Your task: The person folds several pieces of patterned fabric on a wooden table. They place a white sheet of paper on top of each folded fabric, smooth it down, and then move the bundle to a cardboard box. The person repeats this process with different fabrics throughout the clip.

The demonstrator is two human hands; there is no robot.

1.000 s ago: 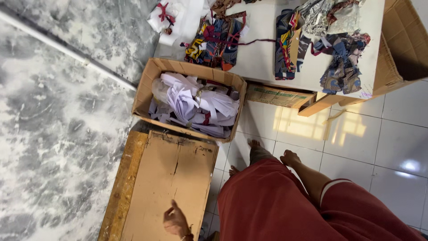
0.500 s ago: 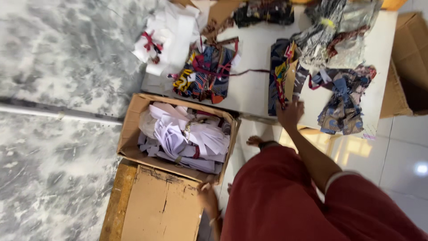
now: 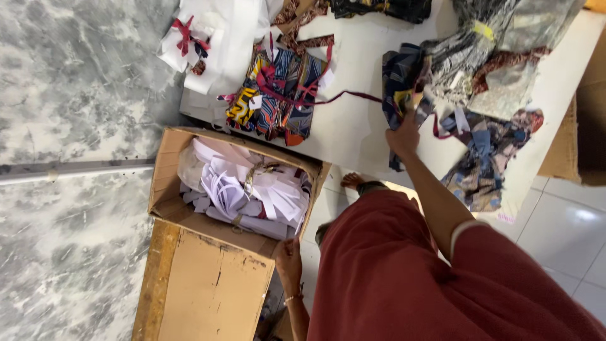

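My right hand (image 3: 404, 136) reaches up onto the white table (image 3: 353, 126) and grips a bundle of dark patterned cloth strips (image 3: 404, 82), lifting its near end. My left hand (image 3: 288, 259) rests on the near corner of an open cardboard box (image 3: 165, 183) full of white paper strips (image 3: 252, 192), at the edge of a flat cardboard sheet (image 3: 211, 290). A second bundle of colourful cloth (image 3: 278, 95) tied with a red strip lies on the table left of my right hand.
More patterned and silvery fabric pieces (image 3: 492, 69) lie at the table's right side. White folded material (image 3: 214, 38) with a red ribbon sits at the back left. A large cardboard box (image 3: 581, 132) stands at the far right. My bare feet (image 3: 353, 182) stand on white tiles.
My right hand went from beside my leg up to the table and took hold of the dark cloth bundle. My left hand slid along the cardboard sheet to the box's corner.
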